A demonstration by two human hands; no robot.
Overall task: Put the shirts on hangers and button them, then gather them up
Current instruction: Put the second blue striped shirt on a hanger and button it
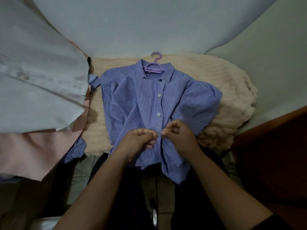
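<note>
The blue-and-white striped cotton shirt [149, 110] lies front-up on a cream fluffy blanket [224, 90], hung on a lilac plastic hanger [153, 66] whose hook pokes out past the collar. Two white buttons higher on the placket are fastened. Low on the placket, both hands meet: the left hand [139, 138] pinches a small button at the fabric edge, and the right hand [178, 135], fingers curled, pinches the facing edge just beside it. At the left hang a white shirt [38, 83] and a pale pink garment [33, 151].
</note>
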